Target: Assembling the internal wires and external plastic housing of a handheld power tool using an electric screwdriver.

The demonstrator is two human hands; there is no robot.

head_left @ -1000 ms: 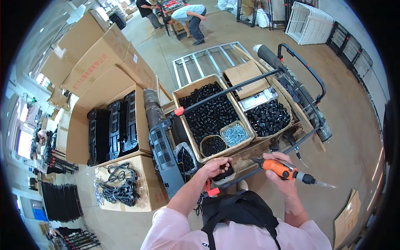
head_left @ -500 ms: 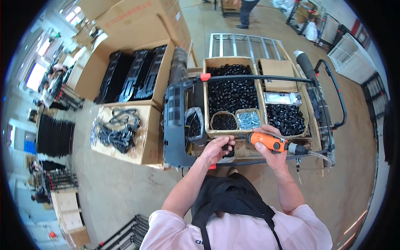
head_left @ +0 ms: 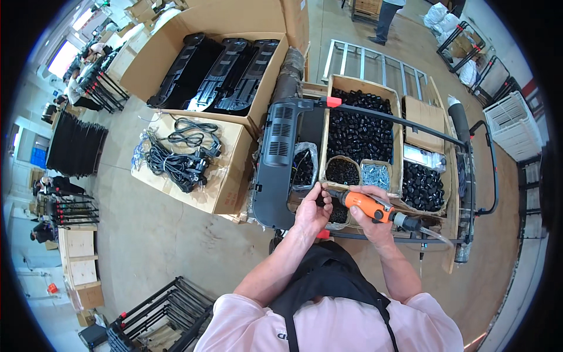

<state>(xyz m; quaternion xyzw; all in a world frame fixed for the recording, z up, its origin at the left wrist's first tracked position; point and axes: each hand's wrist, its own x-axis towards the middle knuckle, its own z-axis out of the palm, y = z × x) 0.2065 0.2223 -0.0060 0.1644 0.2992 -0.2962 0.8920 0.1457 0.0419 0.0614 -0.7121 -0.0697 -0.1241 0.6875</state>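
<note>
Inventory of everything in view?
power tool: 1, orange, in right hand
glossy parts: many, black, long bin
screws: many, silvery, same bin
small parts: many, black, beside screws
round parts: many, black, right bin
console frame: 1, grey, left of bins
cables: several, black, on carton
covers: 3 showing, black, inside open carton
slatted rack: 1, silver, beyond bins
stacked frames: several, white, far right
tube frames: several, black, lower left
co-workers: several, left and top
right hand: 1, gripping power tool
left hand: 1, near power tool's tip
</note>
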